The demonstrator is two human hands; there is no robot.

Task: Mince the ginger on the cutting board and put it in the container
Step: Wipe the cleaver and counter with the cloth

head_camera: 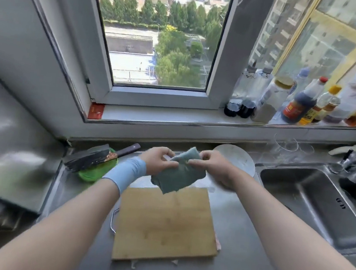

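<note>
Clearly, I see left hand [160, 160] and right hand [215, 168] pinching a teal cloth [176, 177], above cutting board [165, 227] far edge.

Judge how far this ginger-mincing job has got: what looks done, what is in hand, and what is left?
Done: uncertain; the cutting board lies bare, no ginger showing, and the cleaver rests across the green container, whose contents are hidden. In hand: the left hand and right hand both pinch a teal cloth above the board. Left: either wiping up or the whole mincing; unclear which.
</note>
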